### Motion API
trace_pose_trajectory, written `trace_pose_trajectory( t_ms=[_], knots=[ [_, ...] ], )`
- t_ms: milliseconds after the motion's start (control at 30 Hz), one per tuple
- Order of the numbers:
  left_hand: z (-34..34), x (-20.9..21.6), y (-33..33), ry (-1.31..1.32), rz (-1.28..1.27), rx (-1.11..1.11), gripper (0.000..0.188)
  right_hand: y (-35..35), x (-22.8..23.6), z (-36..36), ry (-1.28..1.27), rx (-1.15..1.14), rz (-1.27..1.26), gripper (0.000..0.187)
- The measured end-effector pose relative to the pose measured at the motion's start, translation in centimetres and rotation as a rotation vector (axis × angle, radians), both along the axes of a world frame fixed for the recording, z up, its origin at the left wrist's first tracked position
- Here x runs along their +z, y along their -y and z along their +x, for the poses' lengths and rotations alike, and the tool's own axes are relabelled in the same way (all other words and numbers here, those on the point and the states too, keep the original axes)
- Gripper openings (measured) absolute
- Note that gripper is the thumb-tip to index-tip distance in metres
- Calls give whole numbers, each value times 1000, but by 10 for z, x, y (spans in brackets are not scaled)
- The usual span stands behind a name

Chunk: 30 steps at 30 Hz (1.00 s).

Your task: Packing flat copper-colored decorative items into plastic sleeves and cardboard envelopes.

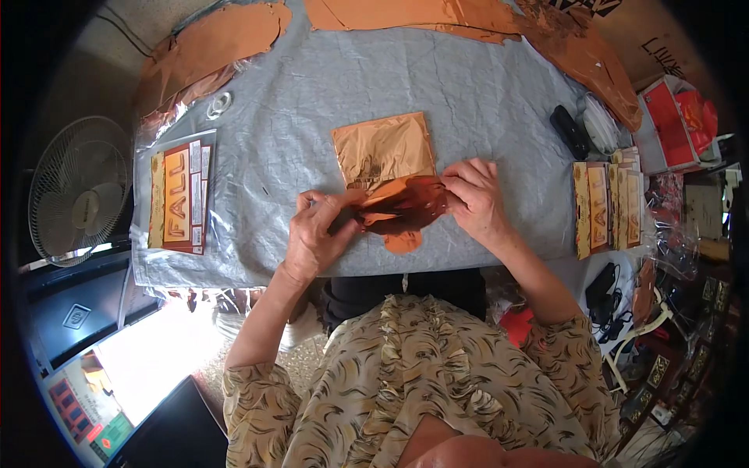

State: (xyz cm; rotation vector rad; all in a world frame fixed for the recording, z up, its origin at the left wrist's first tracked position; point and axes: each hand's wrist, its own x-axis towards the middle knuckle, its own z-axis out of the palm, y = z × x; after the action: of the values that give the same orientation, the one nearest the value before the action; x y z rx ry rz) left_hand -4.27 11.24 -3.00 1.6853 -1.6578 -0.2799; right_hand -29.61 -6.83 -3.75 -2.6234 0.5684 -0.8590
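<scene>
Pinching crumpled orange foil (409,201) at opposite edges with left hand (318,232) and right hand (477,201), presumably to spread its folds apart.

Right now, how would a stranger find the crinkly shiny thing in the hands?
Find the big grey-covered table, then look near its front edge. The crinkly copper foil piece is between the left hand and the right hand. It gapes dark inside, unlike the flatter, paler square just beyond.
</scene>
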Motion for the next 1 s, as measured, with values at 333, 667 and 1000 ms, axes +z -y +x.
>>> trace_pose_trajectory(
  t_ms=[333,667,1000],
  knots=[
    [0,0,6,-54,12,42,18,-2,5,3,-60,-65,84,18],
    [-9,0,16,-149,39,193,16,-10,9,14,-42,-153,96,23],
    [-13,1,22,-136,129,238,18,-18,-2,30,-5,-298,83,27]
  ],
)
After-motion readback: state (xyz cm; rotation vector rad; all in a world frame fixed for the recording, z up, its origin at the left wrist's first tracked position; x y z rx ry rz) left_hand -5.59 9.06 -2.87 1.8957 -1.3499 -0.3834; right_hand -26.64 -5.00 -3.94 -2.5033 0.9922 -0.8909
